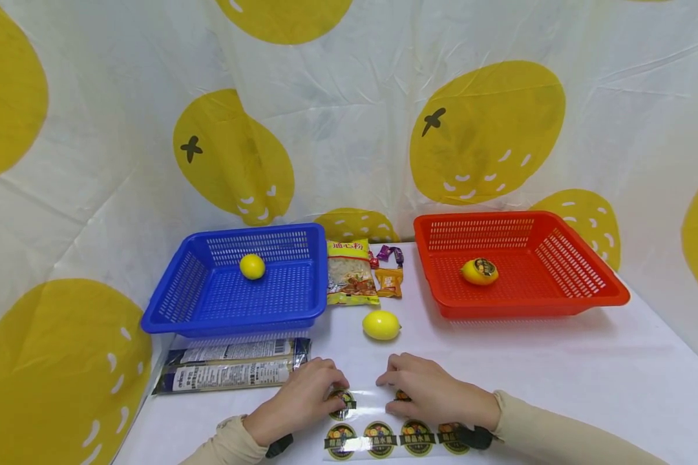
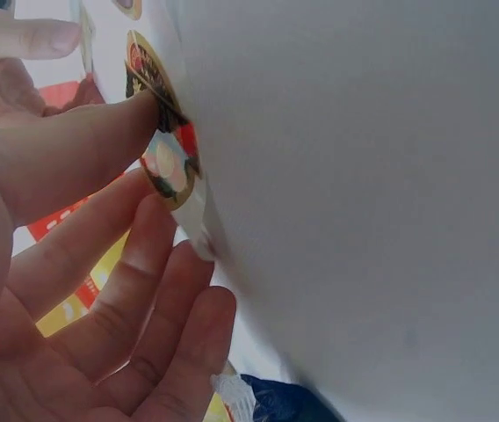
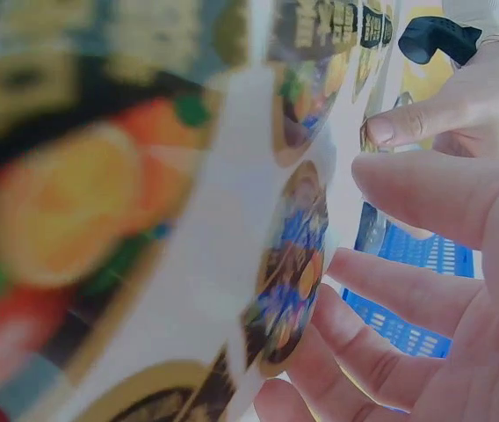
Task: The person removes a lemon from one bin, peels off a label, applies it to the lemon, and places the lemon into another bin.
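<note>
A clear sheet of round fruit stickers (image 1: 368,413) lies at the front of the table under both hands. My left hand (image 1: 305,397) grips its far left part. The left thumb (image 2: 118,132) rests on a round sticker (image 2: 166,110), with the other fingers at the sheet's edge. At the far right part, my right hand (image 1: 424,391) holds the sheet, its fingertips (image 3: 329,308) along the edge and partly hidden behind it. Beyond the hands lies a bare lemon (image 1: 381,325). Another lemon (image 1: 479,271), bearing a round sticker, sits in the red basket (image 1: 512,310).
A blue basket (image 1: 232,323) at the back left holds one lemon (image 1: 253,266). Two long dark packets (image 1: 232,365) lie before it. Between the baskets are a pasta bag (image 1: 351,271), an orange packet (image 1: 389,282) and small purple wrappers (image 1: 391,253). A lemon-print cloth (image 1: 349,129) hangs behind.
</note>
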A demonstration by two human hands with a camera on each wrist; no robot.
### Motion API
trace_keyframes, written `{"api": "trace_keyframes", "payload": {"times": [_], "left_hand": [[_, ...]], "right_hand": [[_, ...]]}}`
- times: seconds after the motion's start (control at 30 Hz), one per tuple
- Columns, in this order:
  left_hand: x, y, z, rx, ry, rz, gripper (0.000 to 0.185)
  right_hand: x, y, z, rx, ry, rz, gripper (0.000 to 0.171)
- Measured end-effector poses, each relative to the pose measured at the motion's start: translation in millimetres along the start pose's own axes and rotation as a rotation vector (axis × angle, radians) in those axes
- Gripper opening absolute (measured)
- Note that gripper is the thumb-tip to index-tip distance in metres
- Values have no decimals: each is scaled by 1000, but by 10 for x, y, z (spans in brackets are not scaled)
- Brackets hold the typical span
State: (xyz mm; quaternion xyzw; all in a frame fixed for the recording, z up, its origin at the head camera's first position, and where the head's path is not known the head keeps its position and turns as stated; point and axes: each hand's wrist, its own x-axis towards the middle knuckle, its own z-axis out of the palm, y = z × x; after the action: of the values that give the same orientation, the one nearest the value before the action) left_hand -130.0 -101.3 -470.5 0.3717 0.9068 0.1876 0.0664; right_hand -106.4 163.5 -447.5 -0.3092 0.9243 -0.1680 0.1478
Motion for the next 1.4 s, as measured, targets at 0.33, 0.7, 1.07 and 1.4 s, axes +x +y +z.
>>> {"api": "trace_keyframes", "payload": {"times": [0.33,0.7,1.07,1.4], "left_hand": [[25,25,37,-41,5,-11,15],[14,42,51,-71,15,-24,14],[-6,55,45,-54,59,20,14],[-5,63,21,-12,94,53,12]], "right_hand": [[76,2,51,57,0,2,28],[129,-8,67,74,25,-52,14],[151,22,81,114,-15,-35,24],[138,38,81,75,16,-60,21]]}}
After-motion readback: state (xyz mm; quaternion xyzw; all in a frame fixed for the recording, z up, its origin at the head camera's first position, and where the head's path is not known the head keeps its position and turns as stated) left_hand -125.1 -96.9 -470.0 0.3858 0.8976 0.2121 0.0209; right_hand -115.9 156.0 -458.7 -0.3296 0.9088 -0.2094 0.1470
